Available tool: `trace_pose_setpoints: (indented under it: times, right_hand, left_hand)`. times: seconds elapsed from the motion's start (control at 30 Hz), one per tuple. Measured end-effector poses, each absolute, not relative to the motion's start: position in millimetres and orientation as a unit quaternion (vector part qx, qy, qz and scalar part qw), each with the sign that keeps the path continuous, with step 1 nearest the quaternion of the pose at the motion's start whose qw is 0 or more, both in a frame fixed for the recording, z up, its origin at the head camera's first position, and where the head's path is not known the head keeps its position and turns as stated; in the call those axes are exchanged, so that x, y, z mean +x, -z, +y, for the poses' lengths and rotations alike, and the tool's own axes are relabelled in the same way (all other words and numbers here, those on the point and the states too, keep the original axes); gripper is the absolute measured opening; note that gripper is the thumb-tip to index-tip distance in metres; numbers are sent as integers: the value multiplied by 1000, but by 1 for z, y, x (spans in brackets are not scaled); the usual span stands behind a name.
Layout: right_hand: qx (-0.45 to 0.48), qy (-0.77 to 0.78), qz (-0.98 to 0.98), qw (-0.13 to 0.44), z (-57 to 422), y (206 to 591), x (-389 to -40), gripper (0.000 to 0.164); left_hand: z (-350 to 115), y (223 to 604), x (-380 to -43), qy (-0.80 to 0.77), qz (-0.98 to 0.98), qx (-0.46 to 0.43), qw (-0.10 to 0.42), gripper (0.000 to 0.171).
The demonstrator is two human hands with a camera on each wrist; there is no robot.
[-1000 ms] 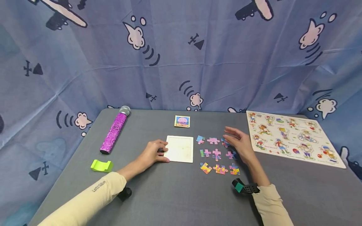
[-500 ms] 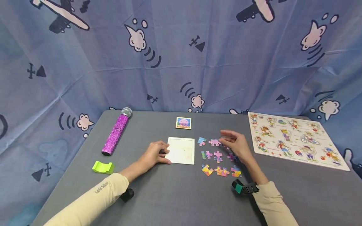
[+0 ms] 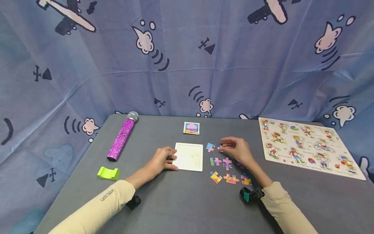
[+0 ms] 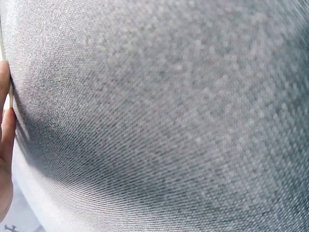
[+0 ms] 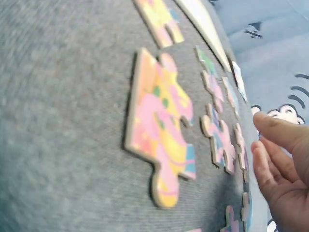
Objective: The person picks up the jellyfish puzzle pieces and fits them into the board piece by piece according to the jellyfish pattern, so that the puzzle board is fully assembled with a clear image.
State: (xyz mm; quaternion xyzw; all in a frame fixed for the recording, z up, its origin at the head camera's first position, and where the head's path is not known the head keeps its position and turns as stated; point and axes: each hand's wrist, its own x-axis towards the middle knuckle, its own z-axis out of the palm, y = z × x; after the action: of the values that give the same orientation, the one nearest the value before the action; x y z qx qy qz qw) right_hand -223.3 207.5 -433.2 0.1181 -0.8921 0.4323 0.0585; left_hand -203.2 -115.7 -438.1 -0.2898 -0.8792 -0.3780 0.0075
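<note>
Head view: my left hand holds the tray by its left edge, fingers and thumb bent against it. My right hand hovers over the back-row puzzle pieces, just right of the tray, thumb and fingers narrowly parted.

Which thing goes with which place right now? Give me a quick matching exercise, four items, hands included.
Things:
1. left hand
2. right hand
3. picture card
4. microphone

Places:
A. between the white board and the curtain
B. touching the white board's edge
C. beyond the green holder
D. at the puzzle pieces

Pairs: 1-B, 2-D, 3-A, 4-C
</note>
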Motion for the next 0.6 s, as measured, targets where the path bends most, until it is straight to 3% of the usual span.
trace_pose_setpoints:
  times: [0.6]
  right_hand:
    - [166, -395, -903, 31, 186, 437, -235, 34]
  left_hand:
    - [-116, 437, -202, 386, -877, -287, 1, 31]
